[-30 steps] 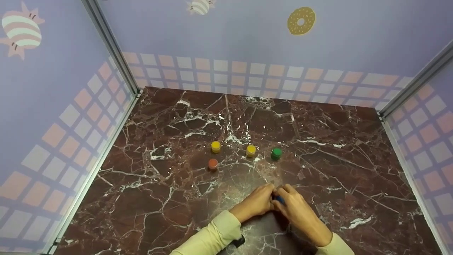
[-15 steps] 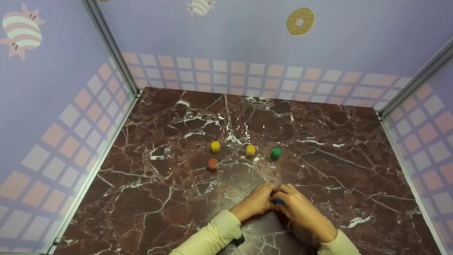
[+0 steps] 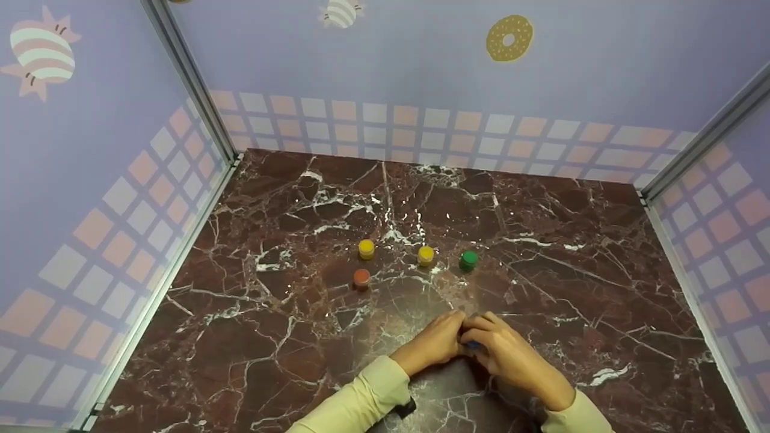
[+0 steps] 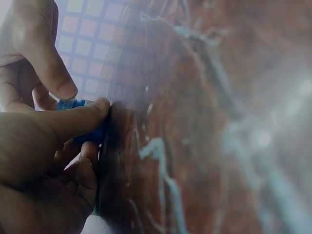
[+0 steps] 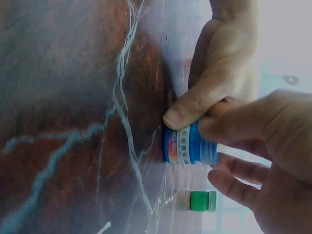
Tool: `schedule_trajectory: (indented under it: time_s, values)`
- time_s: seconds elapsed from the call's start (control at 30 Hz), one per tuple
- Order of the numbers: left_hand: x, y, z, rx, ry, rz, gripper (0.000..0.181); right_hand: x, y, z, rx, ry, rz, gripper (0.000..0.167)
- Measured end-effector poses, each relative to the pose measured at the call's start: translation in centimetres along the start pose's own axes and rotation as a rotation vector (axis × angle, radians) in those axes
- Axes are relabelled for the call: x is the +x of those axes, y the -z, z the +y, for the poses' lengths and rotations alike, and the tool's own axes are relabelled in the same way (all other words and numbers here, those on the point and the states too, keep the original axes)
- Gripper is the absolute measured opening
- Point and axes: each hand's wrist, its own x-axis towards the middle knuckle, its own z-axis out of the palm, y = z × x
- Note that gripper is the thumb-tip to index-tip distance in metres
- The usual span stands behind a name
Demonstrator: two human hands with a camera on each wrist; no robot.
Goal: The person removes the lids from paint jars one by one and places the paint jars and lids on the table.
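Observation:
A small blue paint jar [image 5: 183, 145] with a printed label stands upright on the dark marbled table. In the head view its blue lid [image 3: 473, 344] shows only as a sliver between the two hands. My left hand [image 3: 436, 340] grips the jar body low down, its thumb pressed to the label side in the right wrist view. My right hand [image 3: 505, 349] pinches the ridged lid at the top, with its thumb on the lid edge in the left wrist view. Some fingers of both hands are hidden behind the jar.
Beyond the hands stand two yellow jars [image 3: 366, 249] [image 3: 426, 256], a green jar [image 3: 468, 260] and an orange-red jar [image 3: 361, 279]. Patterned lilac panels [image 3: 385, 72] wall the table [image 3: 271, 337] at the back and both sides.
My right hand has turned a little around the lid, and its fingers now cover more of the blue. The left hand and the other jars stay put.

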Motion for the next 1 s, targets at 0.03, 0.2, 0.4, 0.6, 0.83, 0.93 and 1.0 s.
schedule_trajectory:
  time_s: [0.03,0.2,0.4,0.6,0.83,0.93,1.0]
  values:
    - [0.0,0.0,0.0,0.003,-0.002,0.0,0.04,0.0,0.1,-0.1,0.004,-0.014,0.003,0.035]
    - [0.0,0.1,0.0,-0.016,-0.009,0.008,0.04,0.2,0.5,-0.6,-0.009,-0.183,0.111,0.024]
    - [0.0,0.2,0.0,-0.084,0.007,0.005,0.043,0.9,1.2,-1.1,-0.005,-0.459,0.295,0.012]
    - [-0.1,0.1,0.0,-0.108,0.007,-0.001,0.043,1.5,1.3,-1.1,0.012,-0.63,0.28,0.013]
    - [0.0,0.1,0.0,-0.09,0.011,-0.006,0.042,1.7,0.3,-1.7,-0.039,-0.69,0.232,0.026]
    - [0.0,0.1,0.0,-0.06,0.006,0.002,0.041,1.7,-0.2,-2.2,-0.085,-0.678,0.191,0.027]
    - [-0.1,0.0,-0.1,-0.042,0.001,0.005,0.042,1.7,-0.4,-2.6,-0.108,-0.679,0.162,0.029]
